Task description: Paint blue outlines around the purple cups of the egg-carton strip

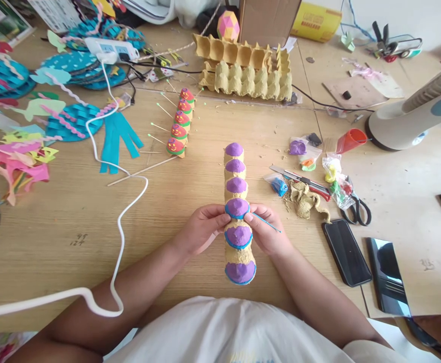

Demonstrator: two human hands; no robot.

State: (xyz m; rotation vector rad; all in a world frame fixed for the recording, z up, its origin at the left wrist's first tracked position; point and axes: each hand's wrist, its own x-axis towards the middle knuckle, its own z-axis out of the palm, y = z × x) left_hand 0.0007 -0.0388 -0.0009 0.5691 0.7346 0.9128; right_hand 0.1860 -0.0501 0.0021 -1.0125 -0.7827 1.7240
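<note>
Between my hands is an egg carton strip [243,256], a row of several bumps capped with purple clay. Blue edging runs along the lower rims of the three bumps nearest me; the farther ones have purple only. My left hand [208,228] grips the strip's left side, thumb at the fourth bump from the far end. On the opposite side my right hand [267,229] pinches the strip at that same bump. A thin blue clay strand [267,223] trails from there over my right fingers.
Farther left stands a finished red-green caterpillar strip [180,121] with sticks. To the right lie a utility knife [299,181], scissors [357,206], a blue clay bag [278,185], carton scraps [305,199] and a phone [347,252]. A white cable [120,227] crosses the left side. Egg cartons [252,80] stand behind.
</note>
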